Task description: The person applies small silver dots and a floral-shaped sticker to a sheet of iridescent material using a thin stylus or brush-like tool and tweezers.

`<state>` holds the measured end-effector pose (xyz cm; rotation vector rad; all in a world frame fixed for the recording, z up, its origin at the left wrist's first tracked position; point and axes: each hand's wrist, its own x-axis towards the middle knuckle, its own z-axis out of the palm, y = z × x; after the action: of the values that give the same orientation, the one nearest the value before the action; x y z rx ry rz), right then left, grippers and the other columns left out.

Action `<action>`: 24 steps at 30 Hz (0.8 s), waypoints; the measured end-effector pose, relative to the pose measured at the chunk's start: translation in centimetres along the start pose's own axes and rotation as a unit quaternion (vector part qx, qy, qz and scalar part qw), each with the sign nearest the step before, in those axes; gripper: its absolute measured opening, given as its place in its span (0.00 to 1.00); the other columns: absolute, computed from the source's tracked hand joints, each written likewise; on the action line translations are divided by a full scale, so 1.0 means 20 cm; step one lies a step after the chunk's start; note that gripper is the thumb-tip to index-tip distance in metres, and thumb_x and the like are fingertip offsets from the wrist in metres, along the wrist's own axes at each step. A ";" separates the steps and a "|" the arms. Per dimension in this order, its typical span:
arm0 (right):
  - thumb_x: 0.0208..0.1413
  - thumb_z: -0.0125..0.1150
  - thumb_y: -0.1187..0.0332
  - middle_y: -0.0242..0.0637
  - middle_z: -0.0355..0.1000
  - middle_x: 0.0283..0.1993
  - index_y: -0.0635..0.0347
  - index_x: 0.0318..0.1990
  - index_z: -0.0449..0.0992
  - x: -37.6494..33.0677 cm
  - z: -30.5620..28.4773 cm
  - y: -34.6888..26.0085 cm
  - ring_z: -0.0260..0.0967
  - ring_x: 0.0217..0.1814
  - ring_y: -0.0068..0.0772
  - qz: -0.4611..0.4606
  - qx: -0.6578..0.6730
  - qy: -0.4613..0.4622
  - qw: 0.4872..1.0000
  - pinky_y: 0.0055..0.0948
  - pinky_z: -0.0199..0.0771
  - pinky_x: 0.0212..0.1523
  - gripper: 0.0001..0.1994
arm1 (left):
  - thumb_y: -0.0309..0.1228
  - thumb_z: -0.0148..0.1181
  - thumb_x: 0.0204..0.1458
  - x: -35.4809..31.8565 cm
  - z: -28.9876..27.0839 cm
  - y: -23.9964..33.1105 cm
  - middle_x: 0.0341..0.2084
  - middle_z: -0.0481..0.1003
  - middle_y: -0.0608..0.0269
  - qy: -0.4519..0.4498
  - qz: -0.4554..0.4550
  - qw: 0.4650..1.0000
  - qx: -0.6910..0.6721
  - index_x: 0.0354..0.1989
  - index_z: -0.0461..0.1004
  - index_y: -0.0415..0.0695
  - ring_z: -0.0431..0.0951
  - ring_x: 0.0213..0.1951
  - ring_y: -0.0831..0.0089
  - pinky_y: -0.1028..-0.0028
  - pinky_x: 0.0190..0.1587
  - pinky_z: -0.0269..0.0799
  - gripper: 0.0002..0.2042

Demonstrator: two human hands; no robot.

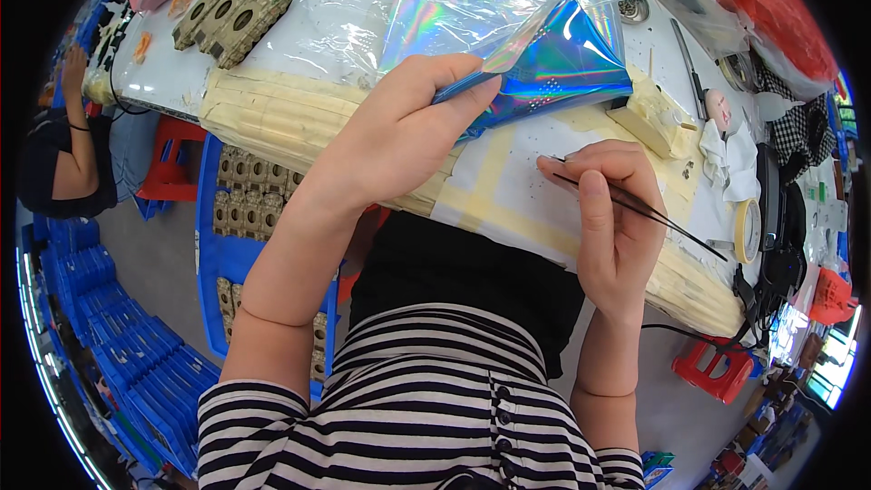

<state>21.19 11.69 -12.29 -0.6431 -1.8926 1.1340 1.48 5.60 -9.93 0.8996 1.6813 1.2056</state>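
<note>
Striped sleeves lead to the right hand [617, 218], fingers pinched shut on black tweezers [635, 209] above the taped surface [508, 191]; left hand [399, 127] fingers clamp iridescent film [553, 54], lifted over it.

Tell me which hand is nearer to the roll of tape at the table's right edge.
Right. The right hand, holding thin black tweezers, sits just left of the roll of tape. The left hand is farther left, pinching the iridescent film.
</note>
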 end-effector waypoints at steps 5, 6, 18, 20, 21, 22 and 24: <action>0.61 0.56 0.76 0.41 0.73 0.34 0.66 0.36 0.73 0.00 -0.01 0.00 0.70 0.36 0.32 -0.023 -0.010 0.003 1.000 0.27 0.70 0.39 0.03 | 0.33 0.58 0.60 0.02 0.00 -0.03 0.37 0.75 0.64 -0.019 0.056 0.998 -0.014 0.48 0.73 0.33 0.70 0.41 0.81 0.78 0.44 0.67 0.15; 0.61 0.56 0.76 0.41 0.73 0.34 0.66 0.36 0.73 0.00 -0.02 -0.01 0.70 0.36 0.32 -0.022 -0.010 0.002 1.000 0.27 0.70 0.39 0.03 | 0.33 0.55 0.62 0.02 0.00 -0.04 0.31 0.74 0.64 -0.031 0.108 0.994 -0.008 0.43 0.74 0.32 0.68 0.36 0.81 0.77 0.39 0.66 0.13; 0.65 0.52 0.75 0.39 0.67 0.39 0.70 0.38 0.70 -0.01 -0.01 -0.02 0.76 0.38 0.29 0.041 0.089 -0.006 0.995 0.22 0.80 0.32 0.05 | 0.32 0.52 0.62 0.05 0.00 -0.08 0.34 0.75 0.65 -0.014 0.166 0.986 -0.022 0.45 0.72 0.33 0.69 0.36 0.80 0.77 0.41 0.67 0.13; 0.64 0.54 0.75 0.39 0.67 0.39 0.70 0.38 0.70 0.00 -0.02 -0.02 0.76 0.37 0.29 0.043 0.074 -0.012 0.996 0.22 0.80 0.32 0.05 | 0.31 0.53 0.61 0.05 0.00 -0.09 0.35 0.75 0.64 -0.013 0.170 0.985 -0.039 0.47 0.71 0.34 0.70 0.36 0.81 0.78 0.41 0.67 0.12; 0.63 0.55 0.75 0.39 0.68 0.38 0.70 0.38 0.71 0.00 -0.02 -0.01 0.76 0.37 0.28 0.037 0.061 -0.015 0.997 0.22 0.79 0.32 0.05 | 0.30 0.53 0.61 0.05 0.00 -0.09 0.35 0.75 0.64 -0.016 0.167 0.985 -0.045 0.47 0.70 0.35 0.70 0.37 0.82 0.78 0.41 0.67 0.12; 0.63 0.55 0.75 0.39 0.68 0.38 0.70 0.38 0.71 0.00 -0.03 -0.01 0.76 0.37 0.28 0.030 0.047 -0.019 0.998 0.22 0.79 0.32 0.05 | 0.29 0.54 0.60 0.05 0.00 -0.09 0.36 0.75 0.64 -0.018 0.163 0.985 -0.052 0.48 0.70 0.35 0.70 0.37 0.82 0.79 0.41 0.67 0.12; 0.62 0.56 0.76 0.39 0.69 0.37 0.69 0.37 0.71 0.01 -0.04 0.00 0.75 0.36 0.27 0.019 0.026 -0.022 0.999 0.22 0.78 0.31 0.04 | 0.28 0.54 0.60 0.05 0.01 -0.08 0.34 0.74 0.65 -0.011 0.163 0.985 -0.061 0.47 0.70 0.35 0.69 0.36 0.83 0.79 0.39 0.67 0.11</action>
<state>21.66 12.18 -12.00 -0.6318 -1.8875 1.2267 1.21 6.03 -11.78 1.1374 1.4614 1.4922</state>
